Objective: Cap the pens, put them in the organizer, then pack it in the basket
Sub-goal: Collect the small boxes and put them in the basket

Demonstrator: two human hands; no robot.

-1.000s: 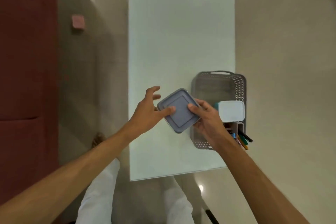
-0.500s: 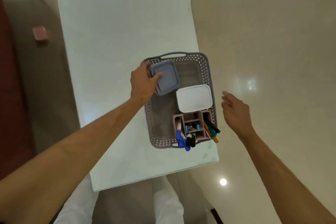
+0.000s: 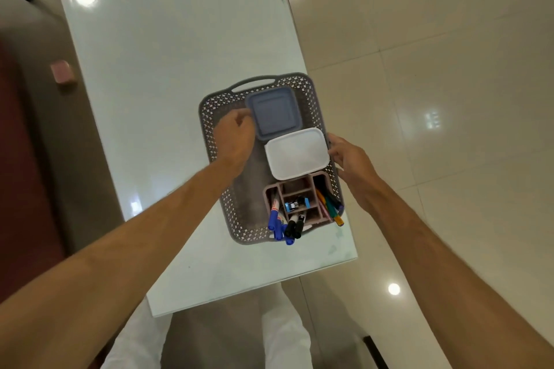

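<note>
A grey perforated basket [image 3: 209, 117] sits on the white table near its right edge. Inside it, at the near right, stands a pink organizer [image 3: 295, 189] holding capped blue, black, green and orange pens [image 3: 277, 219]. A white lidded box [image 3: 295, 153] lies beyond the organizer, and a blue-grey lidded box [image 3: 274, 112] lies at the far end of the basket. My left hand [image 3: 235, 138] is inside the basket, fingers curled against the blue-grey box's left edge. My right hand [image 3: 349, 156] rests on the basket's right rim beside the white box.
The white glossy table [image 3: 168, 69] stretches away from me; its near edge and right edge are close to the basket. A small pink object [image 3: 62, 71] lies on the floor at the left. Beige tiled floor surrounds the table. My white-trousered legs show below.
The blue-grey box has gone from above the table into the far end of the basket. My right hand has moved in from the side onto the basket's right rim.
</note>
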